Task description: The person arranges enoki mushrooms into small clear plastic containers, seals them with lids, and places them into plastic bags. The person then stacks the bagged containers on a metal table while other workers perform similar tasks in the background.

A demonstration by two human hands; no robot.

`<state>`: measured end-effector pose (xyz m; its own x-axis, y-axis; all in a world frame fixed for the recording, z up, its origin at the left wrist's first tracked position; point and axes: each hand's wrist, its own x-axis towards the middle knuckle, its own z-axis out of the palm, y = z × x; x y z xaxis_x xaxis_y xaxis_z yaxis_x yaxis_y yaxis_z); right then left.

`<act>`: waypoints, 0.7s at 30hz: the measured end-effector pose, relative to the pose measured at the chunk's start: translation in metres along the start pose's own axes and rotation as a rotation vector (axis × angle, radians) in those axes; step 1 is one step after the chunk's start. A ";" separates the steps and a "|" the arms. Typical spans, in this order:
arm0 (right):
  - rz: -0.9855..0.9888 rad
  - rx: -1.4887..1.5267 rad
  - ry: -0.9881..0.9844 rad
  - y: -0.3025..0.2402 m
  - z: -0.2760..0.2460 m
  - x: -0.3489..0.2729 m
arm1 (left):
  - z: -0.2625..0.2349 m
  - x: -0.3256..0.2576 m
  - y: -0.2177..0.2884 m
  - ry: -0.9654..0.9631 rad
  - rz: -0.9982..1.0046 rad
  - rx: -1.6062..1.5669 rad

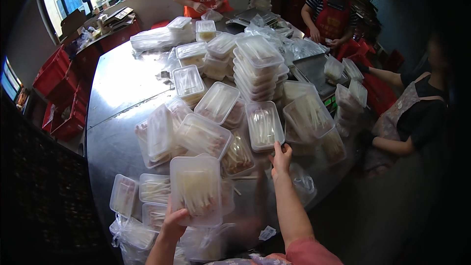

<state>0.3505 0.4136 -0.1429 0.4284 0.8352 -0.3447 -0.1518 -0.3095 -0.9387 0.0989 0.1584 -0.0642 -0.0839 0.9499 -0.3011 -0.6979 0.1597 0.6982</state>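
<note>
In my left hand [175, 222] is a lidded, see-through plastic food box [197, 186], gripped at its lower left corner with the thumb on top. Pale sticks, like skewers, show through it. My right hand [281, 158] reaches forward and pinches the near edge of another plastic food box [265, 123], its thumb on the lid. That box lies among a heap of similar ones, in front of a tall stack of boxes [257, 64]. To the left of it are loosely piled boxes [203, 135]. A box of skewers [239, 154] rests just left of my right hand.
A large metal table [117, 98] carries everything. Plastic bags [301, 184] lie right of my forearm, and bagged boxes [132, 233] near the left edge. Three people in aprons work around the far and right sides. Red crates [68, 113] stand at the left.
</note>
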 end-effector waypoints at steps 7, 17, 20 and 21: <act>-0.124 0.402 -0.802 -0.055 -0.034 -0.082 | 0.113 0.107 0.011 -0.094 0.015 0.082; -0.194 -0.040 -0.522 -0.092 -0.009 0.004 | 0.145 0.265 -0.071 -0.120 0.313 0.591; -0.324 0.112 -0.347 -0.065 -0.006 0.017 | 0.161 0.254 -0.079 -0.046 0.416 0.760; -0.277 0.138 -0.363 -0.070 -0.007 0.016 | 0.166 0.251 -0.080 0.039 0.455 0.898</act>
<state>0.3740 0.4461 -0.0828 0.1347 0.9901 -0.0382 -0.2028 -0.0102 -0.9792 0.2515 0.4288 -0.0878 -0.2433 0.9642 0.1057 0.1995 -0.0569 0.9782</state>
